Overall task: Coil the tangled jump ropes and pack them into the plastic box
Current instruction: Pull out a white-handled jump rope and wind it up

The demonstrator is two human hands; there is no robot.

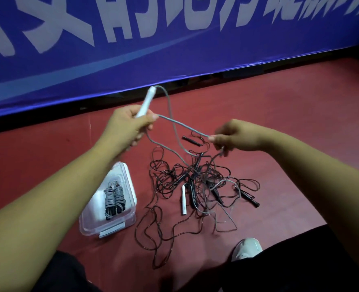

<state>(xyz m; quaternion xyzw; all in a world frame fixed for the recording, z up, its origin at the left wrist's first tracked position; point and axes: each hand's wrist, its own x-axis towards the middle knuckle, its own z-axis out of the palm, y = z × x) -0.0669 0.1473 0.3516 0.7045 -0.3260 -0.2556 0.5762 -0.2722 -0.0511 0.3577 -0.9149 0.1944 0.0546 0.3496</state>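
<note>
My left hand [126, 125] grips a white jump-rope handle [146, 101] that points up and away, and it also pinches the grey cord [182, 126] beside it. That cord runs taut to my right hand [231, 137], which pinches it. Another length loops from the handle's top down into the tangled pile of dark ropes [195, 186] on the floor. A second white handle [183, 199] and several black handles lie in the pile. The clear plastic box [130, 182] stands open at the lower left, with a coiled grey rope [113, 200] inside.
A blue banner with white lettering [153, 49] stands along the far side of the red floor [279, 102]. My light shoe [247, 248] and dark trouser legs are at the bottom edge. Loose dark cord loops trail toward my feet.
</note>
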